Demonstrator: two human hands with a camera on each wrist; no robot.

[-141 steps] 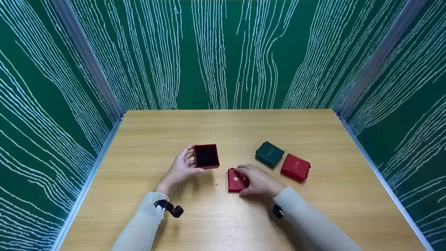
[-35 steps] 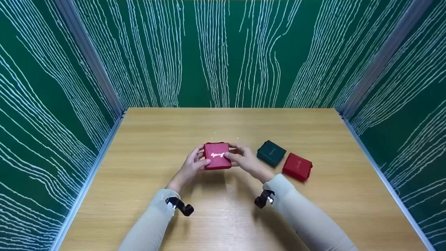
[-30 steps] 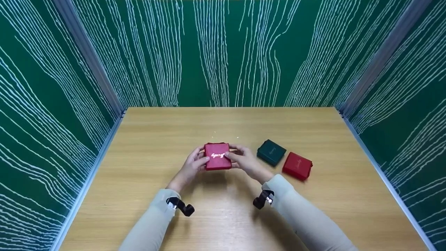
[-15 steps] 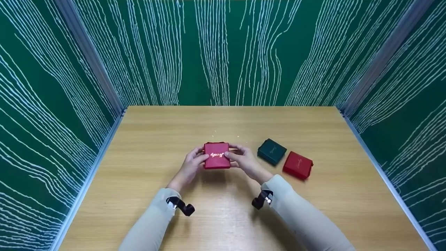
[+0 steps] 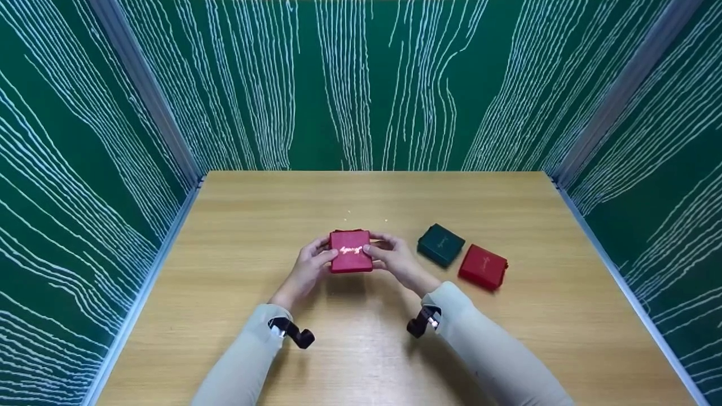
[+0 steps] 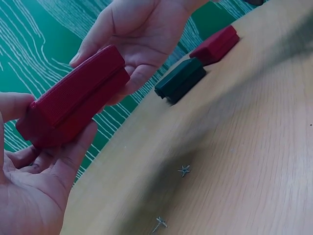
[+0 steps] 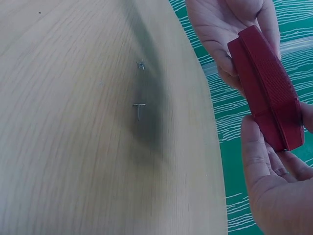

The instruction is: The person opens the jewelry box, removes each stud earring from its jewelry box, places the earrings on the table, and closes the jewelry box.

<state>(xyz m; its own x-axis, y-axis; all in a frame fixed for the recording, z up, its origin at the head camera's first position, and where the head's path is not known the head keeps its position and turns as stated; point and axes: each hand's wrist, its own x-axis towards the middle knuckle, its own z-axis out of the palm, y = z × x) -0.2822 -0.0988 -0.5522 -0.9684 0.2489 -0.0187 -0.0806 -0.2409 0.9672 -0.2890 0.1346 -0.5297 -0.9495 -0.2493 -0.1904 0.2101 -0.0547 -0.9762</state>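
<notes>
Both hands hold a red jewelry box (image 5: 351, 263), closed and raised over the table, gold lettering on its lid facing up. My left hand (image 5: 307, 270) grips its left side, thumb on the lid's edge and fingers underneath. On the other side my right hand (image 5: 401, 266) pinches it, thumb on top beside the lettering. A thin seam between lid and base shows along the box in the right wrist view. Beneath the hands, a small silvery star-shaped stud (image 6: 184, 170) and another small pin-like stud (image 6: 160, 223) lie on the table. The inside of the box is hidden.
A dark green jewelry box (image 5: 440, 246) and a second red jewelry box (image 5: 483, 268) lie closed on the wooden table (image 5: 254, 225), right of the hands. Tiny bright specks dot the table beyond the held box. Green walls with white lines enclose the table.
Earlier my left hand held the open box base while my right hand was at the red lid on the table. Now the lid is on the base between both hands. The left thumb has slid up slightly.
</notes>
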